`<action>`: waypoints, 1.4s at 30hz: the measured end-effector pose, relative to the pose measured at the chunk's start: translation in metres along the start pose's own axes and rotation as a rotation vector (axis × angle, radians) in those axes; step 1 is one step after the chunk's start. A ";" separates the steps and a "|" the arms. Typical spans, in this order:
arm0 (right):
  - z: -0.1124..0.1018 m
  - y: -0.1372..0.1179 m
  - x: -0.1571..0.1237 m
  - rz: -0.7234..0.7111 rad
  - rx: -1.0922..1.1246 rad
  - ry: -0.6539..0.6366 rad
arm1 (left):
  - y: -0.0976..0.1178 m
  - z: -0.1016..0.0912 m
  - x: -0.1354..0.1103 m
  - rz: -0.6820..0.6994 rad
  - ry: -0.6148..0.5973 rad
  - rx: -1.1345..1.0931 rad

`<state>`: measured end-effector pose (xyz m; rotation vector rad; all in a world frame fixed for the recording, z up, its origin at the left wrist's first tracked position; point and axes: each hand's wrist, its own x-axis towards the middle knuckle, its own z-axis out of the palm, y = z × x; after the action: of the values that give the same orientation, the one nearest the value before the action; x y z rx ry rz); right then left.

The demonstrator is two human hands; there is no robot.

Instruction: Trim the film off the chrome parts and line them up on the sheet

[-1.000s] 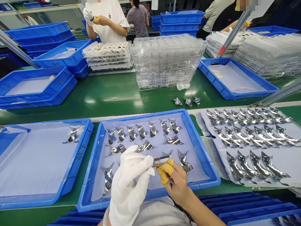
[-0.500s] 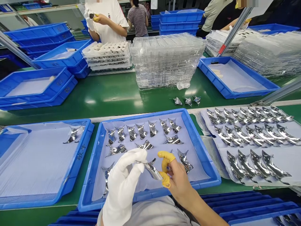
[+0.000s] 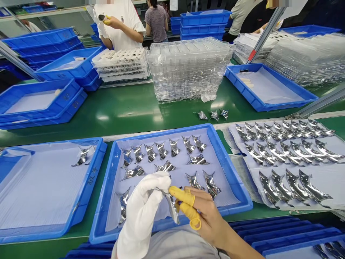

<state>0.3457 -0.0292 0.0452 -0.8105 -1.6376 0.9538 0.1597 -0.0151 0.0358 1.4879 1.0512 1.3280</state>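
Low in the head view, I see the person's left hand [image 3: 140,205] in a white glove. Its fingers pinch a shiny metal piece [image 3: 171,205] and hold it tip down over a blue tray [image 3: 107,187]. The right hand [image 3: 207,216] is bare, with yellow finger covers [image 3: 182,194] on two fingers. Those fingers sit right by the piece, but I cannot tell if they touch it. Under the hands, more shiny pieces [image 3: 211,185] lie on a pale purple sheet [image 3: 178,172] in the tray. To the left, a second blue tray [image 3: 91,183] holds two metal pieces [image 3: 82,156]. To the right, a white sheet [image 3: 296,168] has big shiny pieces [image 3: 285,185] in neat rows. Farther up, three small pieces [image 3: 212,115] sit on the green bench [image 3: 121,111], near a tall stack of clear trays [image 3: 188,68]. At the top left, a co-worker [image 3: 118,21] holds something small in a gloved hand.
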 end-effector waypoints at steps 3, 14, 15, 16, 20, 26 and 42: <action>0.001 0.003 -0.003 -0.005 0.046 0.000 | -0.001 0.001 -0.001 -0.018 -0.006 -0.025; 0.005 0.007 0.000 -0.060 0.024 0.057 | -0.002 0.002 -0.004 -0.051 -0.006 -0.081; 0.005 0.008 0.000 -0.065 0.024 0.056 | -0.002 0.002 -0.005 -0.053 -0.007 -0.080; 0.005 0.009 -0.001 -0.066 0.025 0.057 | -0.002 0.001 -0.005 -0.056 -0.011 -0.081; 0.006 0.014 -0.003 -0.052 0.059 0.079 | -0.002 0.002 -0.007 -0.066 -0.024 -0.092; 0.011 0.015 -0.005 0.023 0.148 0.133 | -0.004 0.005 -0.004 -0.096 -0.024 -0.143; 0.011 0.014 -0.006 0.085 0.124 0.120 | -0.008 0.003 -0.001 -0.102 -0.012 -0.170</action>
<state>0.3370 -0.0306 0.0284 -0.8421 -1.4360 1.0357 0.1623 -0.0140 0.0280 1.2985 0.9676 1.3011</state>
